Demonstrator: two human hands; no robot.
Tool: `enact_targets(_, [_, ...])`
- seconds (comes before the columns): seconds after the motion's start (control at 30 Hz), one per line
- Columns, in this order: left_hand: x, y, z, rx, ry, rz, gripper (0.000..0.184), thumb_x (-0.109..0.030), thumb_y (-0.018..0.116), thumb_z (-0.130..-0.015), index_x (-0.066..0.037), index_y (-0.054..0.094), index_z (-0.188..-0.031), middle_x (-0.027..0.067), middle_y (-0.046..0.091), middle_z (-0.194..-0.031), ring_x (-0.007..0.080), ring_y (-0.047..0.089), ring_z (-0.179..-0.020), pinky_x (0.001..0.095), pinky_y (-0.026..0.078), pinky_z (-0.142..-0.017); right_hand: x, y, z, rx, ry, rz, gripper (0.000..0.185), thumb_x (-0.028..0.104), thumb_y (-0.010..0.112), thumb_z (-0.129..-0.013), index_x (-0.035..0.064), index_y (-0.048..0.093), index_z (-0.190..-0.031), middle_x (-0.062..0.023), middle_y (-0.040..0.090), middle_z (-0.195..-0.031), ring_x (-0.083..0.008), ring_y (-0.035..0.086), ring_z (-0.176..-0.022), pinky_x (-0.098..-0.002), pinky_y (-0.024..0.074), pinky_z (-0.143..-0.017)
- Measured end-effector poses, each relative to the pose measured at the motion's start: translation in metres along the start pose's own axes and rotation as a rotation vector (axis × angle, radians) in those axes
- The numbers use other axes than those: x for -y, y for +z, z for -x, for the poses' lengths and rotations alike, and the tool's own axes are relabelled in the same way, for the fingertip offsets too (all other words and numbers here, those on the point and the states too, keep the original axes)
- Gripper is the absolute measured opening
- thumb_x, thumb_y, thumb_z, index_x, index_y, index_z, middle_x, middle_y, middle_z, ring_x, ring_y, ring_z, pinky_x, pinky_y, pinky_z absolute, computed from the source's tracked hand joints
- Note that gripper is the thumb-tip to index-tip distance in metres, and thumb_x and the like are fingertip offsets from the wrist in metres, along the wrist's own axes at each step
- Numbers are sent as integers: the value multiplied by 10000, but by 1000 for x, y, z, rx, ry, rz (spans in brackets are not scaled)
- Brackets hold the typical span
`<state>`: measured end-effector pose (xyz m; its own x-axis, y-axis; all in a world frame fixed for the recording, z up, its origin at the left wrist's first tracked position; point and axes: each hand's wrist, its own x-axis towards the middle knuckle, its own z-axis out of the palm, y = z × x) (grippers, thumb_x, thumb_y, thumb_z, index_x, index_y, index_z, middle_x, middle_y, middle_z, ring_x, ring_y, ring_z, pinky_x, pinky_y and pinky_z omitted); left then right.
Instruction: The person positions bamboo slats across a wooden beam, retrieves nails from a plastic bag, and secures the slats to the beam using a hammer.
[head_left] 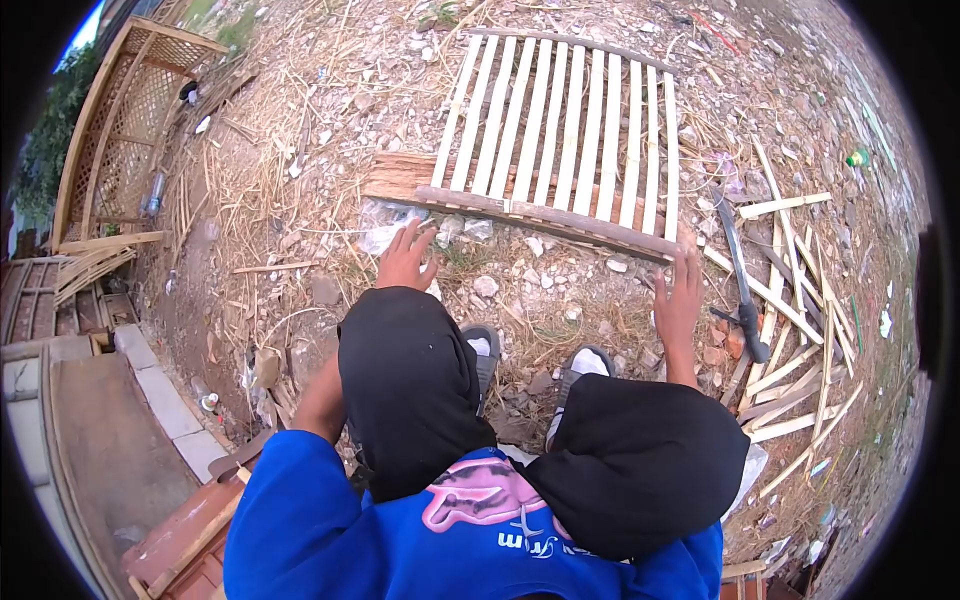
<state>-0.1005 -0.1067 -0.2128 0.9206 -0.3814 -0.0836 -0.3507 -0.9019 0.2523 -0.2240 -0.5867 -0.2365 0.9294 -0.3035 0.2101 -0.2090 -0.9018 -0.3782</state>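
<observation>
A slatted wooden frame (568, 130) lies on the ground ahead of me, pale strips running between two darker rails. The near rail (560, 217) is closest to my hands. My left hand (405, 258) is just short of that rail's left end, fingers spread and holding nothing. At the rail's right end is my right hand (680, 300), its fingers stretched out. Whether its fingertips touch the wood I cannot tell. A machete (738, 265) with a black handle lies to the right of my right hand. Beneath the frame's left side sits a rough brown plank (400, 178).
Loose wooden strips (800, 370) are scattered at the right. Stones and dry straw (330, 120) cover the ground. A lattice panel (125, 130) stands at the far left, with a pale block edging (165, 390) below it. Clear plastic (385, 235) lies by my left hand.
</observation>
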Motion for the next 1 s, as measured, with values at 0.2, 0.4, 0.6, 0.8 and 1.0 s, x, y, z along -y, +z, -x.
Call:
enact_targets(0.2, [66, 40, 94, -38, -182, -24, 649, -214, 717, -803, -148, 475, -1402, 171, 378, -1495, 396, 377, -1374, 503, 366, -1097, -7, -18, 93, 109, -59, -151, 467, 65, 679, -798, 84, 583, -1255, -230, 524, -1311, -415, 478, -1252, -503, 377, -1046])
enact_targets(0.4, [81, 10, 78, -261, -64, -49, 552, -190, 665, -843, -107, 503, -1364, 150, 465, -1426, 366, 420, -1345, 489, 374, -1081, -80, -31, 111, 49, 45, -373, 351, 30, 654, -825, 26, 622, -1175, -183, 598, -1218, -327, 589, -1145, -416, 465, -968])
enact_targets(0.6, [101, -11, -10, -207, -137, 211, 302, -163, 555, -913, -41, 631, -1179, 190, 655, -1152, 362, 606, -1109, 473, 470, -953, -81, -129, 56, -134, 319, -722, 218, 38, 559, -976, -14, 620, -1179, -99, 640, -1141, -171, 615, -1060, -306, 477, -926])
enact_targets(0.8, [121, 25, -75, 115, -481, 85, 279, -222, 603, -862, -165, 705, -1116, 208, 671, -1131, 388, 643, -1045, 497, 520, -903, -3, -248, 33, -203, 360, -703, 242, 123, 575, -993, -29, 620, -1176, -92, 638, -1096, -171, 620, -1005, -322, 488, -940])
enact_targets(1.0, [111, 43, -71, -37, -428, 158, 284, -249, 693, -819, -198, 733, -1096, 171, 669, -1095, 376, 639, -1033, 490, 517, -899, 2, -272, 37, -211, 385, -655, 260, 133, 579, -996, -29, 602, -1198, -97, 622, -1143, -167, 623, -1015, -321, 503, -941])
